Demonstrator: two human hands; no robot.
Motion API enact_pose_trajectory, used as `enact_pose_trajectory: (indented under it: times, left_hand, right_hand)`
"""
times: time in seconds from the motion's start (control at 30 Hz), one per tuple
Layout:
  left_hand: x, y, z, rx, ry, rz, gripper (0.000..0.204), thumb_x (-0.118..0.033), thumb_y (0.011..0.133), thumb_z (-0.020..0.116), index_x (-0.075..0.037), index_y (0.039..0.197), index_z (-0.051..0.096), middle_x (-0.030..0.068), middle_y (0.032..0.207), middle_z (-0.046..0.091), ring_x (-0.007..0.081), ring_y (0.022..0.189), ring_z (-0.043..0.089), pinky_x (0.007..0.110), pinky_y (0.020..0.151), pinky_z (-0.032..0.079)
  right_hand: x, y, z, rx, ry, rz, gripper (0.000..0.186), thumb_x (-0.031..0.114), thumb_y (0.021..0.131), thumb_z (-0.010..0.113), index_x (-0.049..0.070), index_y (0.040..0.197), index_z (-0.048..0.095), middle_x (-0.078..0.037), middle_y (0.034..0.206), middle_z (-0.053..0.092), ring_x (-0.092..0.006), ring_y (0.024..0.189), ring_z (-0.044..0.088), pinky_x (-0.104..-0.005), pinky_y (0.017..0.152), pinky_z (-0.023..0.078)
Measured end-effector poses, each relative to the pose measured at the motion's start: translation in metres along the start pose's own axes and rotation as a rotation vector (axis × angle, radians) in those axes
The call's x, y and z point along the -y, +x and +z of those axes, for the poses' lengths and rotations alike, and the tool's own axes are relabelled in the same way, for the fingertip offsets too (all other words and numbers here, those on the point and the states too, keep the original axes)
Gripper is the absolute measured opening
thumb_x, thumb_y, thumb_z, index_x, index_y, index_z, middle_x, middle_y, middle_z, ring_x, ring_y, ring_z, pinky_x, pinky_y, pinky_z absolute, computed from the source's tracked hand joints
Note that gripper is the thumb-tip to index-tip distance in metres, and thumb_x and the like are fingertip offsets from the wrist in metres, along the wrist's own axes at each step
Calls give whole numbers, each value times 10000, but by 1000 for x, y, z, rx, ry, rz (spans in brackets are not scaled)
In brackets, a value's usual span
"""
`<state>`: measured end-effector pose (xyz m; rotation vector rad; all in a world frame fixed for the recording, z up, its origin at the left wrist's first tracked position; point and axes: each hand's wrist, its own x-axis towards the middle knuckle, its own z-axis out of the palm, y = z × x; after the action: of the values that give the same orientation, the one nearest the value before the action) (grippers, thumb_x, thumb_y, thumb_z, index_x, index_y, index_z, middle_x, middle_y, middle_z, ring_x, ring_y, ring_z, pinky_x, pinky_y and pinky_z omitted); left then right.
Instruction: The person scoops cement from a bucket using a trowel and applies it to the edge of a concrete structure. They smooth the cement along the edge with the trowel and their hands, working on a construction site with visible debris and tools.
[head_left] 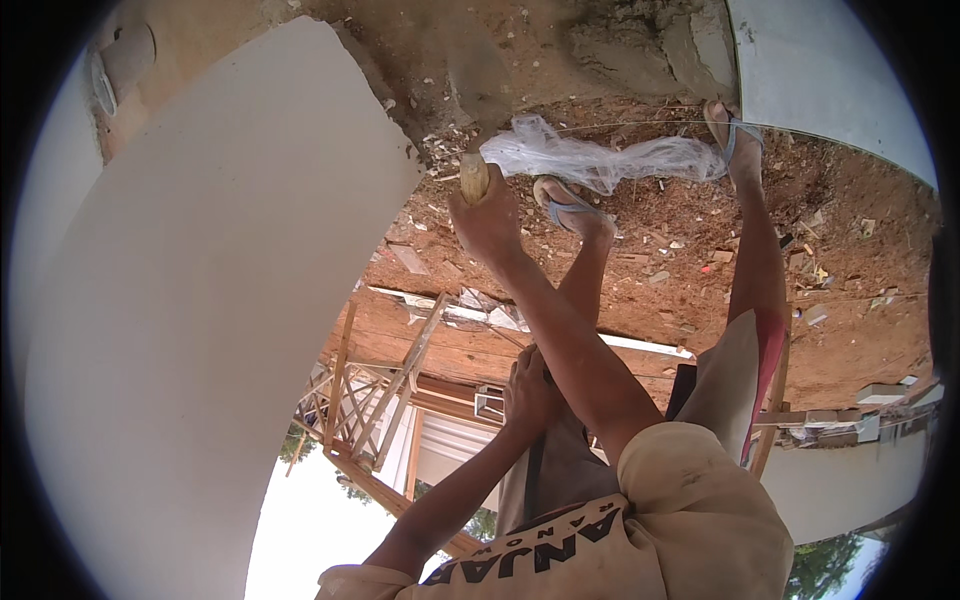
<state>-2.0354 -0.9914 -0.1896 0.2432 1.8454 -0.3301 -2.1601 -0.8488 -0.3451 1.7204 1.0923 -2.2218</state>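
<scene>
My right hand [490, 225] reaches far forward, its fingers closed round a pale wooden handle [474, 180] whose end sticks up out of the fist. What the handle belongs to cannot be made out. Beside that hand is the lower corner of a large smooth white wall [230, 230], and the hand looks apart from it. My left hand [530, 392] rests against my bent leg behind the right forearm, holding nothing that I can see. Its fingers lie over the leg, partly hidden.
Crumpled clear plastic sheeting [610, 160] lies by my sandalled feet. Reddish soil [680, 235] is strewn with rubble and chips. Wet-looking grey mortar [640, 50] covers ground ahead. A white panel [840, 80] stands at far right; wooden scaffolding [400, 385] is at lower left.
</scene>
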Motion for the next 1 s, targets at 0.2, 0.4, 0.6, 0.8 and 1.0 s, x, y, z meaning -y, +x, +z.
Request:
enact_pose_trajectory:
  times: [0.2,0.4,0.6,0.8,1.0]
  left_hand:
    - [-5,5,-12,34,41,-16,588,-312,834,688,-43,1319,493,176,1304,507,372,1195,519,492,957,448]
    - [2,-1,-3,7,2,5,594,-324,827,696,-46,1314,499,173,1316,502,372,1206,513,485,965,443]
    - [-4,13,-6,-38,-9,-12,573,-317,832,691,-55,1308,506,174,1299,508,369,1202,514,486,955,445]
    - [3,1,-1,1,27,-23,566,-315,843,679,-55,1314,502,180,1297,510,368,1204,510,488,945,447]
    - [3,1,0,-1,23,-5,579,-319,844,675,-35,1315,494,180,1294,511,366,1202,508,485,952,448]
  right_hand:
    - [-42,3,32,131,-149,30,381,169,818,638,-19,1123,506,-222,887,631,-326,754,649,-458,687,516]
    - [-6,-14,14,-99,94,-56,432,195,820,636,-22,1167,496,-252,930,632,-351,795,655,-468,716,523]
    - [-43,12,22,125,-147,-82,440,177,811,643,-32,1169,494,-226,880,642,-335,720,655,-438,670,541]
    - [-8,-7,8,-32,67,-88,430,164,817,630,-30,1174,489,-215,872,642,-277,705,664,-402,629,545]
    - [-18,13,27,74,-40,-66,464,193,829,625,-31,1209,479,-241,957,642,-317,795,673,-445,738,545]
